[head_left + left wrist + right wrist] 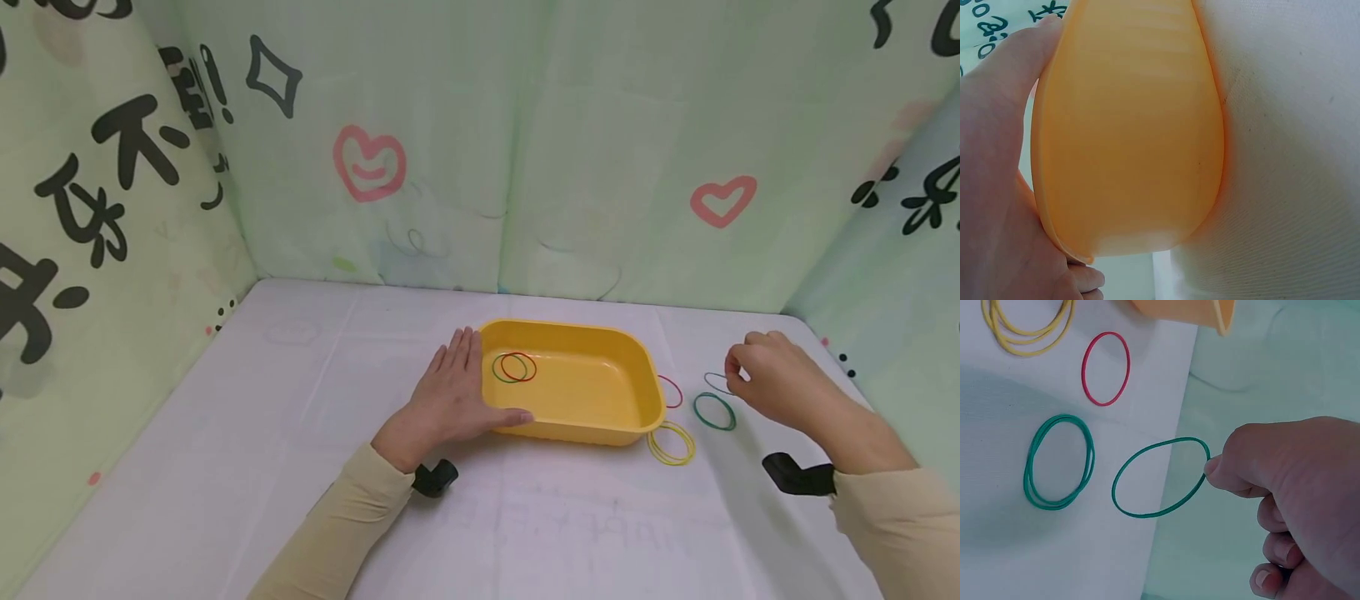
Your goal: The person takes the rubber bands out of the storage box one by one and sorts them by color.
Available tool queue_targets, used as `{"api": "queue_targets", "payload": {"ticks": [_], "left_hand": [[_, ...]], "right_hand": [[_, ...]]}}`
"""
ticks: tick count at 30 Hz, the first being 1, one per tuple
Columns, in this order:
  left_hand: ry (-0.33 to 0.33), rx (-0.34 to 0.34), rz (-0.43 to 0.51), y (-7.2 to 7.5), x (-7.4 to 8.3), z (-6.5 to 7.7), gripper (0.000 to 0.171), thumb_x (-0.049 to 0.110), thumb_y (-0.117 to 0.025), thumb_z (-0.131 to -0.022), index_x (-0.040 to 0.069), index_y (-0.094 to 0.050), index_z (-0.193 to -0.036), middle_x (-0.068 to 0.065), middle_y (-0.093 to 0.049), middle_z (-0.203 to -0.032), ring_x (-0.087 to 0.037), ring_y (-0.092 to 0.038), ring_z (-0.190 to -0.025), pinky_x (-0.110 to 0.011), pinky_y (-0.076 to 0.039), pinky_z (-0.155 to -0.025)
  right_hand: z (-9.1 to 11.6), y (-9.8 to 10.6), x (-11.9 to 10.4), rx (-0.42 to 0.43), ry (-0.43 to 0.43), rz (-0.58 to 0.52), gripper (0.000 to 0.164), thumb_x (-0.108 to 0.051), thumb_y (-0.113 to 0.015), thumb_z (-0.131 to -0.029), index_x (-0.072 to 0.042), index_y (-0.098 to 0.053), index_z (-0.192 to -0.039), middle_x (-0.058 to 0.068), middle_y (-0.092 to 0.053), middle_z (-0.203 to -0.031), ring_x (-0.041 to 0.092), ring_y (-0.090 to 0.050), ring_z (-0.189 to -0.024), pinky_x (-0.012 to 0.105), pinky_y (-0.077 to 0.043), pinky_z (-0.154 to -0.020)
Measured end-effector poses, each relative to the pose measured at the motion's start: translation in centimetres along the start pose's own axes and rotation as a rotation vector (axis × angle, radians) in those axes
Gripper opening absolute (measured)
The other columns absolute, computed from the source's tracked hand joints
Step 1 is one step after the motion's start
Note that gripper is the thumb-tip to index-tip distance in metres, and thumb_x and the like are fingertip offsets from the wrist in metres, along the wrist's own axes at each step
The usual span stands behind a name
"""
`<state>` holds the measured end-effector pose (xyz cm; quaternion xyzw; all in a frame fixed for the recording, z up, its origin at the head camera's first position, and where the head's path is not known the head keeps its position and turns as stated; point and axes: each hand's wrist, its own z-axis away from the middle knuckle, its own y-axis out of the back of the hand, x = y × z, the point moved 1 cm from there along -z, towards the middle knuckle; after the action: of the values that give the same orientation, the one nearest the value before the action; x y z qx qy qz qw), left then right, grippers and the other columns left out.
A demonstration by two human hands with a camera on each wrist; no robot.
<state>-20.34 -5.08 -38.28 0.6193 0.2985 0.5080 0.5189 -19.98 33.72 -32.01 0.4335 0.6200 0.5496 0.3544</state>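
Observation:
My left hand (447, 396) rests against the left end of a yellow plastic tray (596, 383), fingers straight along its side and thumb lying over the front rim. In the right wrist view, my right hand (1291, 481) pinches one edge of a green rubber band (1144, 516) between thumb and forefinger, off to the right of the tray. Inside the tray a red rubber band (536, 367) and a green one (492, 368) overlap near the left end.
Right of the tray lie several green bands (1029, 465), a red band (1083, 369) and several yellow bands (671, 463) near its front corner. A white cloth (525, 525) covers the table. Pale green printed curtains (600, 167) stand at the back and both sides.

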Motion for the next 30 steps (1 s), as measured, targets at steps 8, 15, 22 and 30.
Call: {"api": "queue_targets", "payload": {"ticks": [8, 15, 22, 30], "left_hand": [[-0.013, 0.008, 0.008, 0.0, -0.1, 0.0, 0.132, 0.088, -0.052, -0.074, 0.002, 0.002, -0.159, -0.015, 0.001, -0.168, -0.026, 0.001, -0.156, -0.044, -0.005, -0.127], [-0.014, 0.014, -0.010, 0.1, 0.0, -0.1, 0.133, 0.089, -0.051, -0.073, 0.002, 0.002, -0.159, -0.014, 0.002, -0.168, -0.025, 0.002, -0.156, -0.044, -0.004, -0.127], [-0.006, 0.000, -0.009, 0.2, 0.0, -0.1, 0.133, 0.089, -0.051, -0.073, 0.002, 0.002, -0.158, -0.014, 0.003, -0.168, -0.025, 0.003, -0.156, -0.044, -0.004, -0.127], [0.001, 0.000, -0.017, 0.1, -0.2, -0.2, 0.133, 0.089, -0.051, -0.073, 0.002, 0.002, -0.159, -0.015, 0.002, -0.168, -0.025, 0.002, -0.156, -0.044, -0.004, -0.127]], "right_hand": [[0.6, -1.0, 0.9, -0.053, -0.081, -0.006, 0.009, 0.001, -0.070, -0.078, -0.002, -0.063, -0.074, 0.006, -0.053, -0.072, 0.026, -0.046, -0.072, 0.032, -0.039, -0.058], [0.7, -1.4, 1.3, -0.058, -0.135, 0.010, 0.008, 0.000, -0.070, -0.080, 0.000, -0.063, -0.075, 0.007, -0.052, -0.071, 0.027, -0.045, -0.072, 0.032, -0.039, -0.059], [1.0, -2.5, 1.2, -0.124, -0.126, 0.000, 0.010, -0.001, -0.073, -0.079, -0.001, -0.064, -0.075, 0.006, -0.052, -0.071, 0.026, -0.045, -0.072, 0.032, -0.040, -0.059], [0.8, -2.6, 0.9, -0.093, -0.098, -0.030, 0.010, 0.001, -0.072, -0.079, -0.001, -0.063, -0.073, 0.006, -0.052, -0.070, 0.025, -0.046, -0.070, 0.032, -0.040, -0.057]]}}
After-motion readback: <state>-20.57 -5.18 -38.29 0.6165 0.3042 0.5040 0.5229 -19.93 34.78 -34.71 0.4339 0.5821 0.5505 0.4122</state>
